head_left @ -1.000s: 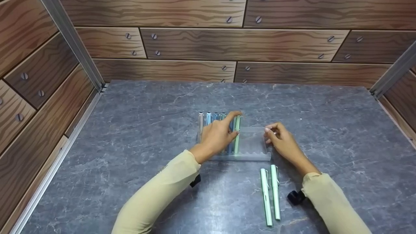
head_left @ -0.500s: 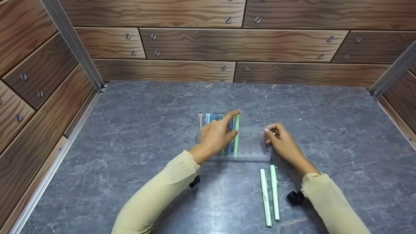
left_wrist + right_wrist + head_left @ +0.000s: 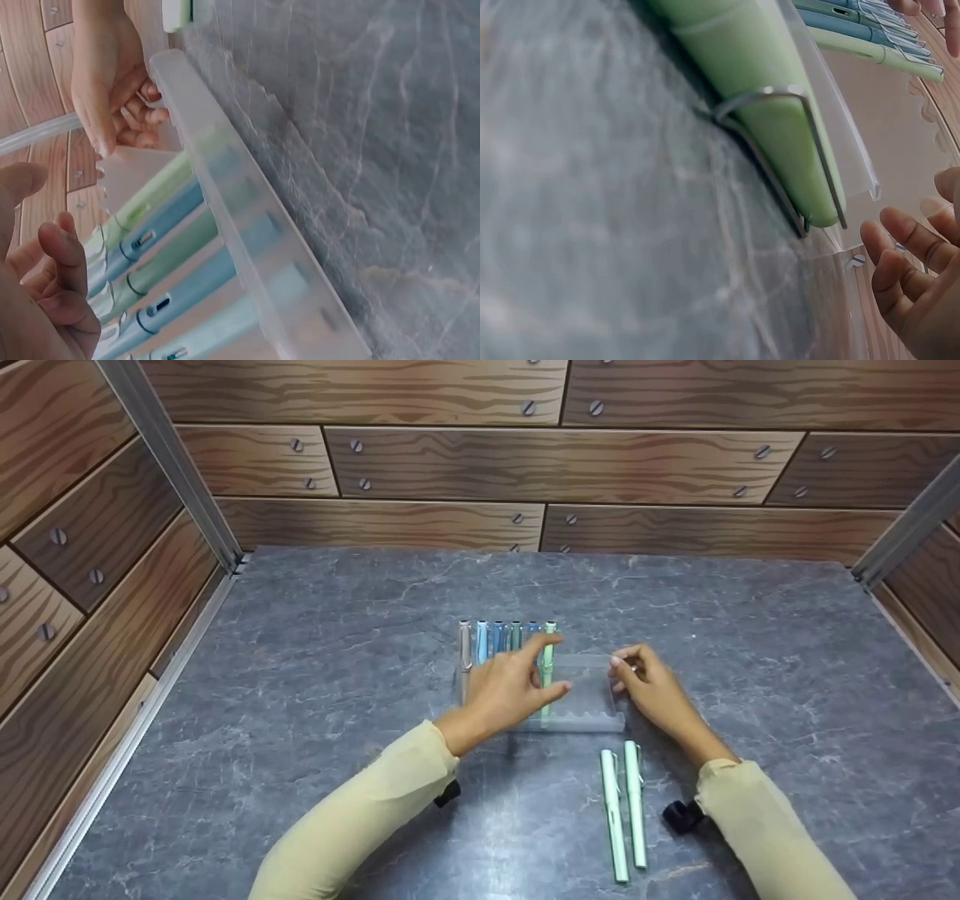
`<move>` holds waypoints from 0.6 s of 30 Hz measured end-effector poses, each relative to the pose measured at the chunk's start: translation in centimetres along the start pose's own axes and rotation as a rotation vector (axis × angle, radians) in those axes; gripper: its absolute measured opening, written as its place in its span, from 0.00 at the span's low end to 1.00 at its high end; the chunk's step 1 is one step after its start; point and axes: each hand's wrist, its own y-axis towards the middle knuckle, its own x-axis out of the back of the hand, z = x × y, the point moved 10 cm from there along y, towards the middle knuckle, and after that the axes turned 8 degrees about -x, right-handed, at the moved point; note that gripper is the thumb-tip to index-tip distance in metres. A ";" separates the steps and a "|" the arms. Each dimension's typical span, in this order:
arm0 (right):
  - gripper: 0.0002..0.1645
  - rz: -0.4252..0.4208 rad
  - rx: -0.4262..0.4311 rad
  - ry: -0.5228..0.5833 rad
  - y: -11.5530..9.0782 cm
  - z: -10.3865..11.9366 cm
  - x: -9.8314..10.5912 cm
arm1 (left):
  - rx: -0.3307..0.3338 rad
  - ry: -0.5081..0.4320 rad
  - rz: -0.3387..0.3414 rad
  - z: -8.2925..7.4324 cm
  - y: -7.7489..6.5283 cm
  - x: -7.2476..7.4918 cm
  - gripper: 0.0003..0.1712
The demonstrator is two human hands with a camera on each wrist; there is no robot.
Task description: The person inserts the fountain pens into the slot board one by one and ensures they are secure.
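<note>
A clear plastic pen holder point(image 3: 581, 724) with notched edges lies on the table, bearing a row of several pens in brown, blue and green. The light green pen point(image 3: 547, 667) is the rightmost in the row. Over the pens is my left hand point(image 3: 504, 684), thumb and index finger spread and nothing held between them; it hides the pens' lower parts. In the left wrist view the pen barrels rest in the holder's notches. My right hand point(image 3: 656, 690) pinches the holder's right edge between thumb and fingers.
Two loose light green pens point(image 3: 624, 810) lie side by side in front of the holder, near the right forearm. The grey marbled table point(image 3: 360, 607) is bordered by wood-patterned walls point(image 3: 480, 465) and metal posts at the corners.
My left hand has let go of the light green pen at its top end and drawn back slightly toward me, its thumb opening to the right. The right hand stays put.
</note>
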 end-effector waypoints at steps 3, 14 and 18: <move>0.18 0.005 -0.007 0.001 0.0 0.0 -0.1 | -0.010 -0.018 0.024 -0.4 -0.3 -0.4 0.34; 0.20 0.018 0.003 -0.009 -0.1 0.1 0.0 | 0.000 -0.093 0.120 -1.9 -1.3 -2.2 0.36; 0.19 0.012 0.003 -0.012 0.0 0.0 0.0 | 0.002 -0.117 0.169 -2.6 -1.7 -3.1 0.37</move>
